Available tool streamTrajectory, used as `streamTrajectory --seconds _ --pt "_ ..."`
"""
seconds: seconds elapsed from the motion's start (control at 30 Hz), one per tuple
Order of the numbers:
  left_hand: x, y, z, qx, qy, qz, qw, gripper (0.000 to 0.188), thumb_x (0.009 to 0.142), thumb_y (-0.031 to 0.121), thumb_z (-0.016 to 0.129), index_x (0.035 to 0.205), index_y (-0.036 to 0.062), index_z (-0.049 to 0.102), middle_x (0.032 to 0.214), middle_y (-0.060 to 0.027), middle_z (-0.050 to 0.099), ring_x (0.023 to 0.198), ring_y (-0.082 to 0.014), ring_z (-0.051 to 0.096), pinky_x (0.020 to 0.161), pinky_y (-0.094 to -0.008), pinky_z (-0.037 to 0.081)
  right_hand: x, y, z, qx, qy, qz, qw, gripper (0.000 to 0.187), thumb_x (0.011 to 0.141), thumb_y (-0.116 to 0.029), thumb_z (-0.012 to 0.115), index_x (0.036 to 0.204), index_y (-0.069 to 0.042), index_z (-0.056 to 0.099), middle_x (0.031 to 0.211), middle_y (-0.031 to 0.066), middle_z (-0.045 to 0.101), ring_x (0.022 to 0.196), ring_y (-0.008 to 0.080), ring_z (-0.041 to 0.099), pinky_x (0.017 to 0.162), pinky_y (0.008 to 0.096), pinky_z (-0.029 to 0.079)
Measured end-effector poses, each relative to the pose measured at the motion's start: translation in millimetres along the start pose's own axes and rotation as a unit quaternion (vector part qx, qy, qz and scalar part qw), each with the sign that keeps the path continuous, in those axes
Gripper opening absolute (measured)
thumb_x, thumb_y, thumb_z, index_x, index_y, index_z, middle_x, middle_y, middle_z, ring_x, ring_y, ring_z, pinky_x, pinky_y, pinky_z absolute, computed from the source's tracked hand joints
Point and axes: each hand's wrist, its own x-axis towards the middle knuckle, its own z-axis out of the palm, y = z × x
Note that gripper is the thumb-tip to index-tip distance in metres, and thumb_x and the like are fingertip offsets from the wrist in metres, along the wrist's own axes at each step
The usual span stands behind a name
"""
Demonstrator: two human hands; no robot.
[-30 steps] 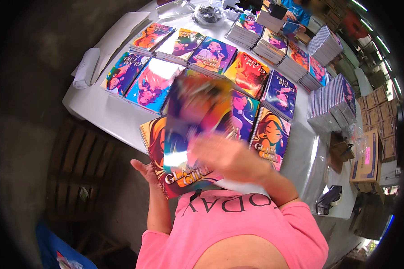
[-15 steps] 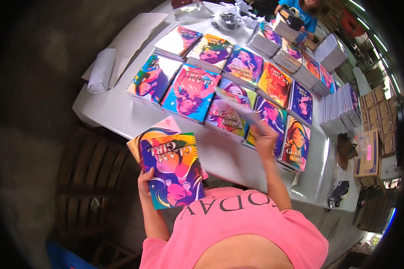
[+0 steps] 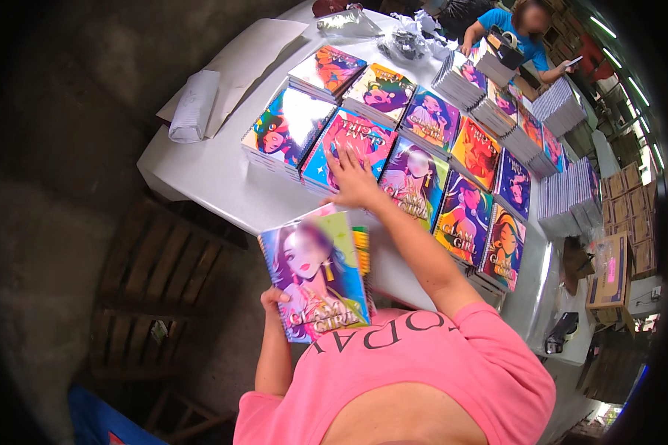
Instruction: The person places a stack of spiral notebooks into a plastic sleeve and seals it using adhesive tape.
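Observation:
My left hand (image 3: 274,298) grips several spiral notebooks in front of my chest. The top notebook (image 3: 315,278) has a purple, pink and green illustrated cover, and edges of others show beneath it. My right hand (image 3: 352,178) reaches over the table, its fingers spread on a stack of pink and blue spiral notebooks (image 3: 345,133). Just right of it lies a stack with a purple and green cover (image 3: 416,178). To its left is a stack with a dark-haired figure on a white and blue cover (image 3: 286,130).
More notebook stacks (image 3: 476,148) stand in rows across the white table (image 3: 208,185). A white wrapped bundle (image 3: 194,107) lies on brown paper (image 3: 256,59) at the left. Across the table sits a person in blue (image 3: 523,44). A black tape dispenser (image 3: 562,332) and cardboard boxes (image 3: 608,274) are on the right.
A notebook with a purple and green cover now tops the pile in my left hand. My right hand has moved left, from the right-hand stacks to the pink and blue one.

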Motion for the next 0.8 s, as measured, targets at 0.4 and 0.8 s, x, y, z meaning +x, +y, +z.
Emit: streamTrajectory --seconds 0.4,0.8 --pt "14.2 25.3 -16.1 -0.026 0.049 0.064 0.996 0.058 0.073 0.013 0.055 0.127 -0.0040 0.044 0.115 -0.0192 0.058 0.103 -0.0331 0.060 0.087 -0.0471 0.051 -87.0 -103.0 -56.0 0.219 -0.134 -0.313 0.914 0.053 0.080 -0.032 0.063 0.124 -0.003 0.052 0.123 0.0149 0.056 0.110 0.0371 0.054 0.095 0.0418 0.042" --pt "-10.1 43.8 -38.2 -0.095 0.060 0.023 0.993 0.066 0.070 0.005 0.063 0.131 -0.0043 0.038 0.123 -0.0226 0.054 0.108 -0.0371 0.057 0.094 -0.0519 0.046 86.1 -86.3 -0.8 0.280 0.052 -0.110 0.952 0.033 0.083 -0.018 0.065 0.112 -0.001 0.061 0.109 0.0164 0.064 0.097 0.0290 0.063 0.081 0.0337 0.052"
